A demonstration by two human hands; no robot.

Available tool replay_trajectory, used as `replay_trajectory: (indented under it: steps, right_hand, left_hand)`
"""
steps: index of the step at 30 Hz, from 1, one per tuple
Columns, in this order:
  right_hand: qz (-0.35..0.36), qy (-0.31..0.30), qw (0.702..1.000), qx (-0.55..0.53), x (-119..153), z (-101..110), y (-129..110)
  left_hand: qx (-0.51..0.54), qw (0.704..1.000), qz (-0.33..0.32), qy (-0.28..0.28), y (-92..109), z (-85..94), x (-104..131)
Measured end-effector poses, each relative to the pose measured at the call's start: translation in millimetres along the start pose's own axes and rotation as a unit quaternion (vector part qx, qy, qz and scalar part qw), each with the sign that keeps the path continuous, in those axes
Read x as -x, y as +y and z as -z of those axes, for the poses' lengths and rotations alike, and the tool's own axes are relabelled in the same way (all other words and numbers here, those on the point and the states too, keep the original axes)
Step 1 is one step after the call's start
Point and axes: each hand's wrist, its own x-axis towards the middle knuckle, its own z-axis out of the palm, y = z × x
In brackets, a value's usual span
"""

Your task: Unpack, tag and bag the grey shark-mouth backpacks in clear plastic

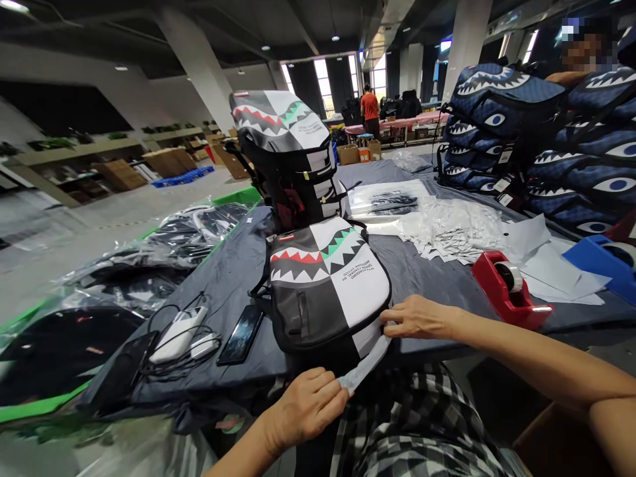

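Note:
A black and white backpack (332,291) with a red and green zigzag-tooth print lies on the cloth-covered table before me. Between my hands stretches a pale, slightly see-through strip (366,368) along the bag's near right edge; whether it is tape or part of the bag I cannot tell. My left hand (311,405), low in front of the bag, is closed on the strip's near end. At the bag's lower right corner, my right hand (412,318) pinches the other end, its fingertips against the bag.
Matching backpacks (285,149) are stacked behind. Left lie a phone (241,334), a white device (179,334) and cables. Right are a red tape dispenser (511,291), a blue dispenser (603,265), papers (561,265), white packets (452,225) and blue bags (497,126); a co-worker (589,50) stands behind.

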Motion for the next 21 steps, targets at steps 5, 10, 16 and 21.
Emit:
replay_trajectory:
  steps: [5,10,16,21]
  right_hand:
    - [0.015,0.013,0.999,0.032,7,-9,3]
    - [0.033,0.079,0.995,0.056,13,-42,-6]
    - [-0.042,0.180,0.982,0.044,20,-91,-32]
    - [-0.079,0.175,0.981,0.012,22,-112,-49]
  left_hand:
    - [-0.005,0.999,-0.035,-0.020,3,3.0,0]
    - [-0.004,0.994,-0.071,-0.079,8,-6.8,13]
    - [-0.022,0.994,-0.040,-0.099,17,-5.1,16]
    - [0.009,0.988,0.157,0.005,15,-9.1,-21]
